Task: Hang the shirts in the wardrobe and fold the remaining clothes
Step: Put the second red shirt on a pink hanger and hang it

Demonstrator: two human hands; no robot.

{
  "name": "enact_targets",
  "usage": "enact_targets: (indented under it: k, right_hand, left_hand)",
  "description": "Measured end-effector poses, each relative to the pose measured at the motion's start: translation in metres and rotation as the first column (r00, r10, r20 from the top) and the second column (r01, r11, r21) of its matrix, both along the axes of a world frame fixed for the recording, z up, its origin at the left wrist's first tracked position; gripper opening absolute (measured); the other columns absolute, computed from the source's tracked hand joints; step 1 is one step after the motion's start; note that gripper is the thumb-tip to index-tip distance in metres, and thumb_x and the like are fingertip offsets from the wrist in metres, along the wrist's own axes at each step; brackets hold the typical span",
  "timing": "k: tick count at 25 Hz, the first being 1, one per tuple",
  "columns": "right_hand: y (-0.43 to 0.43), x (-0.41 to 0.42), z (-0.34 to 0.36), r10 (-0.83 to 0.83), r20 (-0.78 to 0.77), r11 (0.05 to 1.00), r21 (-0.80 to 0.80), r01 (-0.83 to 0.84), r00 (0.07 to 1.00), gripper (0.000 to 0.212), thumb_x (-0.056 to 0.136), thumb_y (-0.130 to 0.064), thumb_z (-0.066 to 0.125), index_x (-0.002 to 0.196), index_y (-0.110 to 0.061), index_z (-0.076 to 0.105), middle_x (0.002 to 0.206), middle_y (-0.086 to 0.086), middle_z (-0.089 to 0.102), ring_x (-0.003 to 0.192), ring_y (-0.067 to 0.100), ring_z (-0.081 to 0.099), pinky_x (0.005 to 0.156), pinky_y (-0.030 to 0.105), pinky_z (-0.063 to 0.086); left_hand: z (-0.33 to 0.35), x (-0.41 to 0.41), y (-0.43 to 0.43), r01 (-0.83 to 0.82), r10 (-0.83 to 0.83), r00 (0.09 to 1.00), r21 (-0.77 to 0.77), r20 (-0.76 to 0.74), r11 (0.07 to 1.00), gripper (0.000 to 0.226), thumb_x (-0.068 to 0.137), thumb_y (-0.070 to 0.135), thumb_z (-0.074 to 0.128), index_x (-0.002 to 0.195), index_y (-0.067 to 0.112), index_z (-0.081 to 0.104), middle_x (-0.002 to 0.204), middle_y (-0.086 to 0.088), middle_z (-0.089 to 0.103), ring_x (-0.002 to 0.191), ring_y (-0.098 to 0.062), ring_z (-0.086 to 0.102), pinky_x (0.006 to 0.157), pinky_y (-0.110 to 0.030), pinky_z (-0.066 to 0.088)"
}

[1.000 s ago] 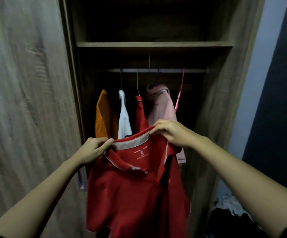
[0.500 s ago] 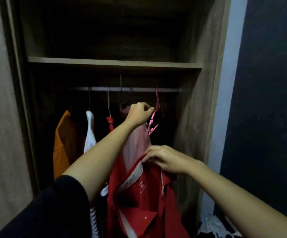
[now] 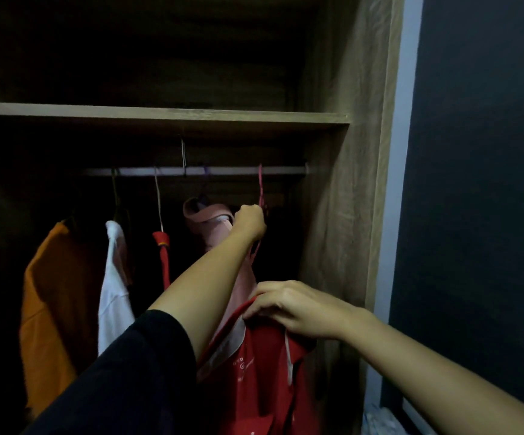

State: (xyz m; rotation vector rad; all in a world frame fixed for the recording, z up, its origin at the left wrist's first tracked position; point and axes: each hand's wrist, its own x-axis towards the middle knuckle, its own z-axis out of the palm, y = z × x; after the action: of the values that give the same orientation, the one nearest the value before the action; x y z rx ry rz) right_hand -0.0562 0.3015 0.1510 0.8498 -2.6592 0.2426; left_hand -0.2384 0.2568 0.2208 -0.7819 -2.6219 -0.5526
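I face the open wardrobe. My right hand pinches the collar of a red polo shirt, which hangs down in front of me. My left hand is stretched up into the wardrobe and grips a pink hanger that hooks over the metal rail. The hanger's lower part is hidden behind my hand. On the rail hang an orange shirt, a white shirt, a red garment and a pink shirt.
A wooden shelf runs above the rail. The wardrobe's right side panel stands close to the pink hanger. Beyond it is a dark wall. Some light clothes lie on the floor at the lower right.
My left hand let go of the red shirt's collar and reached up to the pink hanger. The right hand alone now holds the shirt. The view has moved closer and to the right.
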Motion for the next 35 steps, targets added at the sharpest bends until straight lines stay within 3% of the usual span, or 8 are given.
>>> enact_targets:
  k: [5, 11, 16, 20, 23, 29, 32, 35]
  right_hand:
    - [0.014, -0.004, -0.003, -0.016, -0.001, 1.0, -0.011, 0.016, 1.0, 0.032, 0.088, 0.0, 0.051, 0.114, -0.013, 0.065, 0.116, 0.004, 0.058, 0.106, 0.015, 0.056, 0.089, 0.02, 0.04]
    - [0.018, -0.003, -0.004, -0.036, -0.007, 0.999, 0.019, 0.037, 0.999, 0.034, 0.088, 0.0, 0.05, 0.115, -0.015, 0.065, 0.117, 0.003, 0.058, 0.107, 0.015, 0.055, 0.089, 0.026, 0.043]
    - [0.007, 0.005, -0.006, -0.042, -0.017, 0.998, 0.048, 0.043, 0.999, 0.031, 0.089, -0.004, 0.049, 0.115, -0.014, 0.064, 0.113, 0.005, 0.059, 0.105, 0.02, 0.058, 0.086, 0.033, 0.048]
    - [-0.015, 0.014, -0.008, -0.046, -0.011, 0.996, 0.076, 0.047, 0.999, 0.029, 0.092, -0.007, 0.048, 0.115, -0.013, 0.064, 0.113, 0.005, 0.059, 0.104, 0.022, 0.058, 0.085, 0.036, 0.049]
    - [-0.038, 0.018, -0.013, -0.03, 0.019, 0.996, 0.082, 0.028, 0.999, 0.027, 0.094, -0.012, 0.046, 0.114, -0.014, 0.064, 0.113, 0.004, 0.059, 0.104, 0.021, 0.059, 0.086, 0.034, 0.048]
    - [-0.092, 0.034, -0.028, -0.012, 0.068, 0.998, 0.056, 0.009, 0.998, 0.026, 0.096, -0.012, 0.047, 0.116, -0.014, 0.064, 0.119, 0.003, 0.058, 0.108, 0.018, 0.057, 0.091, 0.028, 0.045]
    - [-0.122, 0.042, -0.034, -0.015, 0.1, 0.997, 0.07, 0.008, 0.995, 0.028, 0.095, -0.012, 0.049, 0.119, -0.015, 0.063, 0.123, 0.002, 0.056, 0.112, 0.018, 0.056, 0.094, 0.024, 0.041]
    - [-0.145, 0.045, -0.036, -0.036, 0.125, 0.995, 0.098, 0.023, 0.992, 0.032, 0.093, -0.01, 0.051, 0.123, -0.014, 0.06, 0.128, 0.004, 0.053, 0.117, 0.02, 0.053, 0.099, 0.027, 0.039]
  left_hand:
    - [-0.014, -0.013, 0.023, -0.029, 0.027, 0.996, 0.02, 0.082, 0.999, 0.031, 0.091, 0.008, 0.052, 0.12, -0.003, 0.057, 0.123, -0.024, 0.058, 0.116, -0.039, 0.055, 0.093, -0.041, 0.045]
    - [0.001, 0.004, 0.024, -0.043, 0.03, 0.998, 0.292, 0.048, 0.956, 0.031, 0.089, 0.006, 0.045, 0.114, -0.007, 0.058, 0.118, -0.03, 0.058, 0.111, -0.046, 0.054, 0.091, -0.045, 0.045]
    - [0.014, 0.024, 0.002, -0.046, 0.017, 0.995, 0.32, 0.095, 0.946, 0.032, 0.085, 0.008, 0.046, 0.108, -0.008, 0.059, 0.114, -0.03, 0.06, 0.107, -0.044, 0.057, 0.087, -0.041, 0.047]
    - [0.008, 0.049, -0.058, 0.024, -0.092, 0.983, 0.384, 0.158, 0.923, 0.025, 0.079, 0.007, 0.044, 0.09, -0.001, 0.065, 0.089, -0.024, 0.07, 0.075, -0.032, 0.069, 0.061, -0.032, 0.056]
    - [-0.009, 0.072, -0.115, 0.058, -0.2, 0.956, 0.53, 0.215, 0.846, 0.016, 0.083, 0.009, 0.046, 0.077, 0.01, 0.06, 0.06, -0.01, 0.064, 0.036, -0.014, 0.055, 0.035, -0.016, 0.037]
    - [-0.081, 0.125, -0.235, 0.075, -0.17, 0.981, 0.635, 0.089, 0.769, 0.036, 0.097, 0.037, 0.044, 0.068, 0.016, 0.05, 0.063, -0.002, 0.057, 0.051, -0.012, 0.049, 0.047, -0.027, 0.036]
    - [-0.104, 0.149, -0.289, 0.171, -0.3, 0.951, 0.683, 0.073, 0.71, 0.019, 0.099, 0.027, 0.04, 0.09, 0.029, 0.056, 0.084, 0.005, 0.064, 0.06, 0.0, 0.051, 0.061, -0.02, 0.04]
    - [-0.115, 0.166, -0.33, 0.11, -0.253, 0.957, 0.631, 0.142, 0.768, 0.015, 0.093, 0.015, 0.039, 0.101, 0.024, 0.048, 0.076, 0.006, 0.065, 0.055, -0.004, 0.047, 0.058, -0.023, 0.039]
